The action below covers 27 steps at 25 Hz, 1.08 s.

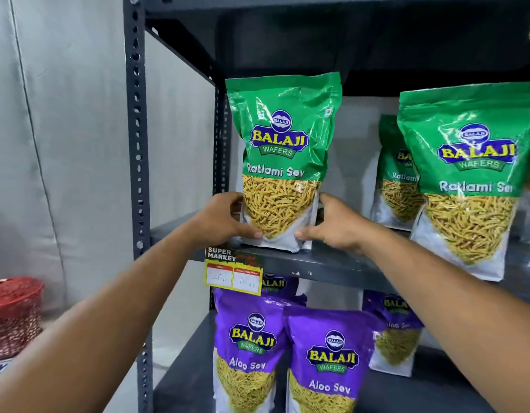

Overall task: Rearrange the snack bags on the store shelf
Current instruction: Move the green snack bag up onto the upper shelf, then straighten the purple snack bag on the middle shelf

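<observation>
A green Ratlami Sev bag (pixel 283 150) stands upright at the left end of the grey metal shelf (pixel 332 265). My left hand (pixel 220 220) grips its lower left edge and my right hand (pixel 332 225) grips its lower right edge, thumbs on the front. To the right stands a second green Ratlami Sev bag (pixel 466 180), with a third green bag (pixel 396 174) behind it, partly hidden. On the shelf below stand purple Aloo Sev bags (pixel 323 362), one at the left (pixel 246 347) and another further back (pixel 392 332).
A yellow price tag (pixel 232 271) hangs from the shelf's front edge below my left hand. The perforated upright post (pixel 137 174) frames the rack's left side. A red mesh basket (pixel 13 314) sits at the far left by a grey wall.
</observation>
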### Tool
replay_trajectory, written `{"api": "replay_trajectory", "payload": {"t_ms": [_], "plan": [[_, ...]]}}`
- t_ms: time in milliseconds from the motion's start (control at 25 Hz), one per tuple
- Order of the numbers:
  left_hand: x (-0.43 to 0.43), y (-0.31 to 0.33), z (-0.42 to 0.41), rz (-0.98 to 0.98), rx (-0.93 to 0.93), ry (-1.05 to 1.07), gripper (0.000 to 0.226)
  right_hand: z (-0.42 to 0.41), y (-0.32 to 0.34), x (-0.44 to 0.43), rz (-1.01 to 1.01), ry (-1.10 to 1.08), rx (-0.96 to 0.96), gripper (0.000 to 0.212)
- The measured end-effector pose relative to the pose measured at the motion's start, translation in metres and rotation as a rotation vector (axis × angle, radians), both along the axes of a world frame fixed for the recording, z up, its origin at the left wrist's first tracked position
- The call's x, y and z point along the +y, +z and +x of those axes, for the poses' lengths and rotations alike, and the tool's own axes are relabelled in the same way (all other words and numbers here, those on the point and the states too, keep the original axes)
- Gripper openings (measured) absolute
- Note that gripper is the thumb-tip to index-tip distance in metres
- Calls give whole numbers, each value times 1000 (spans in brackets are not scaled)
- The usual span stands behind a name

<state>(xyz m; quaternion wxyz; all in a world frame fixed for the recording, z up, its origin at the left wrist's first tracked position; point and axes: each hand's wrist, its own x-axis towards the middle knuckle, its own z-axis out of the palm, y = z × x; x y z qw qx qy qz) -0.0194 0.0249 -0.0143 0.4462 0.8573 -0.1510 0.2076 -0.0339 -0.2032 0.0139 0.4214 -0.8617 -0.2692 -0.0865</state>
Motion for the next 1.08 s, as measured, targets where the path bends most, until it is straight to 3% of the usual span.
{"api": "replay_trajectory", "payload": {"t_ms": [120, 200, 280, 360, 480, 560, 680, 760, 920, 1080], "plan": [[3, -3, -1, -22, 54, 10, 55, -4, -1, 1, 12, 11, 29, 36], [3, -5, -3, -25, 55, 44, 92, -8, -4, -2, 0, -31, 14, 36], [-5, -10, -16, 8, -15, 189, 120, -12, -14, -10, -16, -129, -80, 75], [-19, -31, -42, 12, -215, 377, 102, -24, -36, -22, 47, -159, -251, 86], [-38, -100, -81, 56, -608, 369, 73, -50, -85, -46, 197, -49, -351, 54], [-51, -163, -93, 61, -464, 248, 67, -60, -127, -66, 199, -46, -285, 42], [-80, -252, -91, -5, 131, 80, 69, -53, -200, -93, 262, -225, -130, 34], [-97, -295, -77, -117, 364, -59, 66, -39, -244, -107, 452, -345, 70, 36], [-127, -328, -47, -99, 442, 38, 64, -10, -298, -116, 653, -317, 522, 77], [-141, -328, -31, -187, 516, 160, 73, 11, -305, -116, 765, -186, 752, 62]]}}
